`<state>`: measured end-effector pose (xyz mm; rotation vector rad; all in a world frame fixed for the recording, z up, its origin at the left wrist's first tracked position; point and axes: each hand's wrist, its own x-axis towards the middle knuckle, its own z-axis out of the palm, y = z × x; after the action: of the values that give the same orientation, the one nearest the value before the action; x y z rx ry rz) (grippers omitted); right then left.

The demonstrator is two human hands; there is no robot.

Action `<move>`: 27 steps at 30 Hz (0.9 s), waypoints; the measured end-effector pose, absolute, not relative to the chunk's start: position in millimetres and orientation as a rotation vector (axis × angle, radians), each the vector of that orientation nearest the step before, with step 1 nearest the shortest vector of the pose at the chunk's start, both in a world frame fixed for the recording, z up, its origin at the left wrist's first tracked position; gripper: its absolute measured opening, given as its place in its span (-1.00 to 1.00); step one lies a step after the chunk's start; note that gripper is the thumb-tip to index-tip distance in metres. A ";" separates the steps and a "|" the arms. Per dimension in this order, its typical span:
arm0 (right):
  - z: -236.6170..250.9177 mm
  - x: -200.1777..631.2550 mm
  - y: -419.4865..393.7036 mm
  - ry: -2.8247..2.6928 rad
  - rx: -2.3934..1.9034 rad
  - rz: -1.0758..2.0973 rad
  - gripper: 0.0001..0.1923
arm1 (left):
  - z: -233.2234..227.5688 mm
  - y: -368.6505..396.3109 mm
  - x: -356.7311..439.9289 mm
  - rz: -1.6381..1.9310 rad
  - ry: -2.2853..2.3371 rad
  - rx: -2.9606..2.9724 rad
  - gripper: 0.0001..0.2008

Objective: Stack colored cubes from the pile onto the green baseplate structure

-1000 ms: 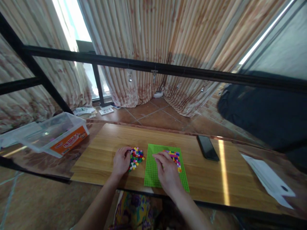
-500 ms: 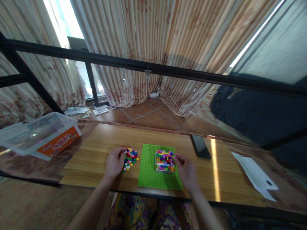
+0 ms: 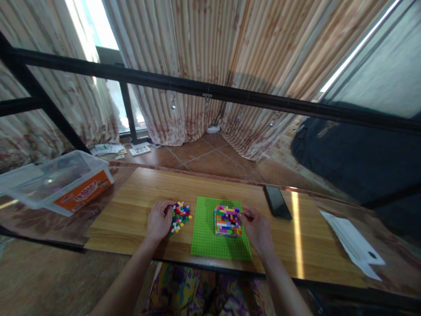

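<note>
A green baseplate [image 3: 208,239] lies on the wooden table [image 3: 138,193] in front of me. On its right half stands a square block of many-coloured small bricks [image 3: 227,220]. My right hand [image 3: 258,228] rests at the block's right edge, fingertips touching it. A heap of loose coloured bricks [image 3: 180,215] sits just left of the baseplate. My left hand [image 3: 159,220] lies against the heap's left side, fingers curled among the bricks. Whether it holds one is hidden.
A black phone [image 3: 277,202] lies right of the baseplate. White paper [image 3: 353,243] sits at the table's right end. A clear plastic box with an orange label [image 3: 62,182] stands far left. A black metal frame bar [image 3: 210,94] crosses above, curtains behind.
My right hand moved from on top of the brick block to its right edge, uncovering it. The left hand stayed at the heap. The view shifted slightly.
</note>
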<state>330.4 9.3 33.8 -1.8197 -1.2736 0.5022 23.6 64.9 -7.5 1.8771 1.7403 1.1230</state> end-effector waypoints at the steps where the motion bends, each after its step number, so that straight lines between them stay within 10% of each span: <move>1: 34.0 330.4 10.0 -1.271 -1.823 0.496 -0.69 | -7.1 64.6 23.6 1.121 1.741 1.879 -0.77; 27: 8.0 335.3 28.4 -1.037 -1.619 0.756 -0.47 | -9.0 65.2 23.4 1.106 1.728 1.904 -0.76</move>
<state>335.3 28.4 8.0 -1.6191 -1.0374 0.7556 23.4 65.2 -9.0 1.9042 1.7277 1.1056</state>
